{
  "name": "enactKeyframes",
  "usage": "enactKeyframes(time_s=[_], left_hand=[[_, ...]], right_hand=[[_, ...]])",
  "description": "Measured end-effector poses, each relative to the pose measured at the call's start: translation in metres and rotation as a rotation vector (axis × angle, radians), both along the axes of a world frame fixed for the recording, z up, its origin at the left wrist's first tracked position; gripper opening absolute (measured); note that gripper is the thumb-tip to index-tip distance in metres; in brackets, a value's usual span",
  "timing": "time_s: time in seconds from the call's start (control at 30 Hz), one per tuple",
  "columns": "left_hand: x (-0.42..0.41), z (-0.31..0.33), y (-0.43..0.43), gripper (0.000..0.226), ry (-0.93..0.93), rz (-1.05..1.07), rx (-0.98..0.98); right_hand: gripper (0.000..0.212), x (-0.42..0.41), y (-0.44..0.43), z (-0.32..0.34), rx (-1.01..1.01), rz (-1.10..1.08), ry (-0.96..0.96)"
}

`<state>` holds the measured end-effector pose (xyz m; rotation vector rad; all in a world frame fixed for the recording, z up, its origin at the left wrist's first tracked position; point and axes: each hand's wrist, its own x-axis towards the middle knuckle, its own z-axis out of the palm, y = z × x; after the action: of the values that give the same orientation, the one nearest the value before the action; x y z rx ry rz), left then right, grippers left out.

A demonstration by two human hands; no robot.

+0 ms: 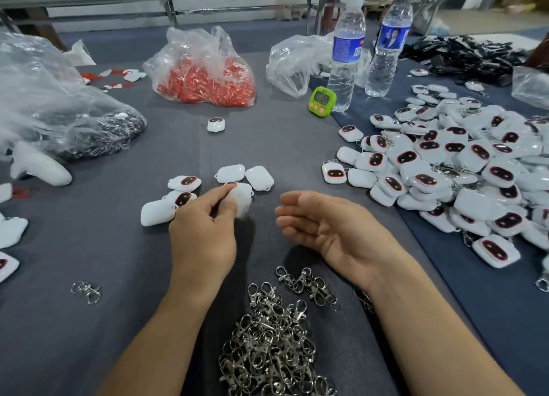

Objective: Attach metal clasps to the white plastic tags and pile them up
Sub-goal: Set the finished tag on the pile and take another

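White rounded plastic tag [243,201] is pinched by the left hand [202,232], at twelve o'clock from the heap of silver metal clasps [267,351]. The right hand [332,229] lies relaxed and empty; it should probably pick a single clasp while the tag's loop is turned toward it.

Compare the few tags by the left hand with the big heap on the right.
The loose tags are a handful, spread flat on the cloth; the heap holds many, stacked up. Metal clasps show among the heap's tags; none shows on the loose tags. The left hand grips one loose tag; no hand touches the heap. Both are the same white tags, some showing a dark oval face.
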<state>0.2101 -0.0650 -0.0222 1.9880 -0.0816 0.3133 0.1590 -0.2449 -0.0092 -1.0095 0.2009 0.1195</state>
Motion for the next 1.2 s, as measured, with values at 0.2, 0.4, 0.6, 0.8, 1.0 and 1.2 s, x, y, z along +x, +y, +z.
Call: enactKeyframes(time_s=[0.2, 0.4, 0.6, 0.8, 1.0, 1.2], left_hand=[[-0.016, 0.003, -0.013, 0.022, -0.077, -0.313, -0.103], [-0.011, 0.000, -0.008, 0.025, -0.007, -0.281, -0.042], [-0.017, 0.006, -0.006, 0.031, 0.039, -0.731, 0.462], [-0.008, 0.007, -0.001, 0.019, 0.057, -0.859, 0.529], [-0.019, -0.002, -0.010, 0.016, -0.025, -0.593, 0.414], [-0.023, -0.004, -0.018, 0.007, -0.121, -0.430, 0.435]], right_hand=[[0.031, 0.001, 0.010, -0.004, 0.022, 0.096, 0.021], [0.033, 0.005, 0.005, 0.000, 0.004, -0.082, 0.015], [0.035, 0.005, -0.003, 0.000, 0.036, -0.189, 0.052], [0.035, 0.004, -0.002, 0.000, -0.011, -0.139, 0.063], [0.035, 0.003, -0.001, 0.001, -0.043, -0.124, 0.061], [0.028, 0.000, 0.001, 0.002, -0.066, -0.129, 0.037]])
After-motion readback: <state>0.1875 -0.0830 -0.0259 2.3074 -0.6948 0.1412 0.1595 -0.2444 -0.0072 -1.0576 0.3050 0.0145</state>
